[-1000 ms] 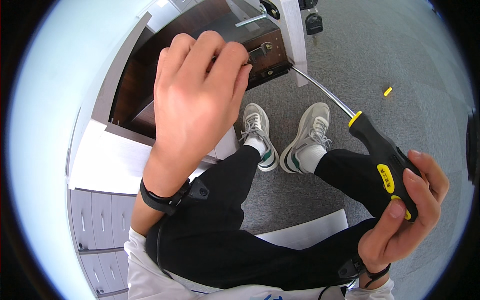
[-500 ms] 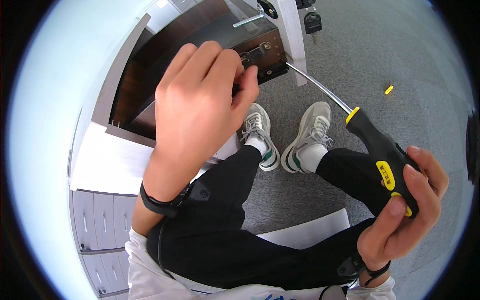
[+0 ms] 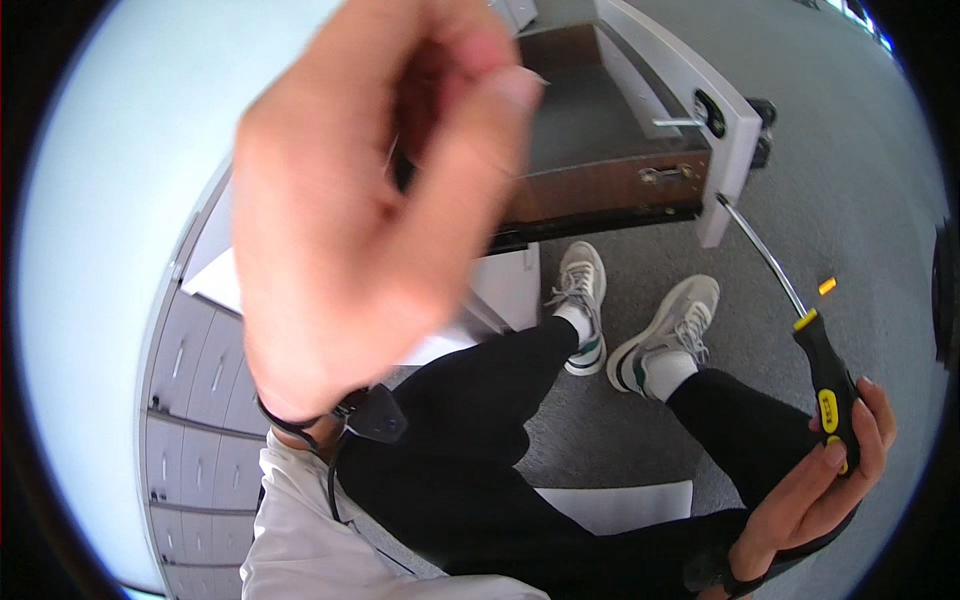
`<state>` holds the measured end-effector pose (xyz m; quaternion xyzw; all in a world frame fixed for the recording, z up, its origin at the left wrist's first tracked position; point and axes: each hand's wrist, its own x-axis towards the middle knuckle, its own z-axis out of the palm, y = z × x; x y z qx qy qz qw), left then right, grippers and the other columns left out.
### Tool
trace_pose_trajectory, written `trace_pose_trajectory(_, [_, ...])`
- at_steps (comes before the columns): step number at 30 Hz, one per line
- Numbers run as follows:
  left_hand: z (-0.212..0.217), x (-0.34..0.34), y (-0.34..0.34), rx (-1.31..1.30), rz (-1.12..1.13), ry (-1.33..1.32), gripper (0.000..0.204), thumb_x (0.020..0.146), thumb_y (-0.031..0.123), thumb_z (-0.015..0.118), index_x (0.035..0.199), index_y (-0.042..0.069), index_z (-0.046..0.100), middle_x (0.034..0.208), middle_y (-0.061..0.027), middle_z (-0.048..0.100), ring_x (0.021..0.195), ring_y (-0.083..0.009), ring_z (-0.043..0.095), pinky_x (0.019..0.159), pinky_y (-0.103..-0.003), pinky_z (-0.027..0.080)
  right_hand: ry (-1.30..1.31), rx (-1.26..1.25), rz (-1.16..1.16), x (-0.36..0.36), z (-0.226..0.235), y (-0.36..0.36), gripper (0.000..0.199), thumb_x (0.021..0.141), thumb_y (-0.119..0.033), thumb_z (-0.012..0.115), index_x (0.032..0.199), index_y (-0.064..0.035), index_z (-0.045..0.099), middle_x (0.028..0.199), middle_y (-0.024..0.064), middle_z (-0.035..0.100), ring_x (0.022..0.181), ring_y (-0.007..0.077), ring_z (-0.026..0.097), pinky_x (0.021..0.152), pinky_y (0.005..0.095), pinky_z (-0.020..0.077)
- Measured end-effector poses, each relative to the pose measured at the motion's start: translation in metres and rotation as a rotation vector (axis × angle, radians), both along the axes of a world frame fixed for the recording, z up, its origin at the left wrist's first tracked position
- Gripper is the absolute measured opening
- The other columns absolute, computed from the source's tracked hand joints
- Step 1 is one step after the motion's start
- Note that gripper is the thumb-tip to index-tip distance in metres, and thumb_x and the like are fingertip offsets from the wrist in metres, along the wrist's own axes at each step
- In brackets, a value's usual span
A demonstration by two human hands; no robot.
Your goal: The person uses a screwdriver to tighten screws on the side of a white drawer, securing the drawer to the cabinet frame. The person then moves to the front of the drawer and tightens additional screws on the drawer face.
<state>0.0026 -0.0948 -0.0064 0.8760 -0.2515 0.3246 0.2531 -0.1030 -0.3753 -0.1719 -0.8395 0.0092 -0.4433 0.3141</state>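
My left hand [image 3: 370, 200] is large and blurred, raised close in front of the view over the drawer's left part. Its fingers are curled, thumb and fingertips pinched together; what they hold, if anything, is too small or smeared to name. In my right hand [image 3: 815, 500] is a screwdriver [image 3: 830, 390] with a black and yellow handle, gripped near the handle's end. Its steel shaft slants up left, the tip at the lower part of the drawer's pale front panel [image 3: 735, 165]. A metal fitting [image 3: 668, 175] is on the brown drawer side [image 3: 600, 190].
The pulled-out drawer carries a lock with a metal bar [image 3: 680, 122]; dark keys [image 3: 764, 130] hang outside its front. A small yellow piece [image 3: 827, 286] lies on the grey carpet [image 3: 850, 210]. Grey cabinets [image 3: 195, 450] line the left. My shoes [image 3: 670, 325] stand below the drawer.
My left hand has come away from the drawer's side fitting and risen toward the view. The view has shifted, showing more of the drawer. The screwdriver stays in my right hand at the panel.
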Motion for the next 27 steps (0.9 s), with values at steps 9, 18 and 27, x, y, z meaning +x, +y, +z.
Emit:
trace_pose_trajectory(9, [0.013, 0.007, 0.124, -0.040, 0.514, -0.061, 0.016, 0.091, 0.021, 0.075, 0.093, 0.005, 0.078, 0.076, 0.0009, 0.066, 0.065, -0.0077, 0.045, 0.059, -0.025, 0.039, -0.041, 0.067, 0.026, -0.004, -0.014, -0.006, 0.035, 0.111, -0.020, 0.036, 0.138, -0.0040, 0.051, 0.147, 0.0210, 0.048, 0.123, 0.0254, 0.059, 0.091, 0.0301, 0.0512])
trace_pose_trajectory(18, [-0.006, 0.001, 0.146, 0.015, 0.569, 0.030, 0.016, 0.091, 0.019, 0.074, 0.089, 0.003, 0.077, 0.077, -0.0008, 0.062, 0.064, -0.0112, 0.046, 0.058, -0.029, 0.040, -0.061, 0.094, 0.076, 0.001, -0.016, 0.001, 0.036, 0.112, -0.021, 0.033, 0.140, -0.0049, 0.049, 0.149, 0.0198, 0.047, 0.129, 0.0272, 0.055, 0.095, 0.0329, 0.0507])
trace_pose_trajectory(27, [-0.004, -0.003, 0.148, 0.117, 0.539, -0.033, 0.012, 0.090, 0.014, 0.075, 0.100, 0.009, 0.080, 0.087, -0.0009, 0.069, 0.071, -0.0125, 0.055, 0.060, -0.029, 0.045, -0.046, 0.188, 0.154, 0.000, -0.018, -0.005, 0.035, 0.112, -0.021, 0.033, 0.139, -0.0050, 0.049, 0.150, 0.0187, 0.045, 0.129, 0.0244, 0.051, 0.097, 0.0347, 0.0455])
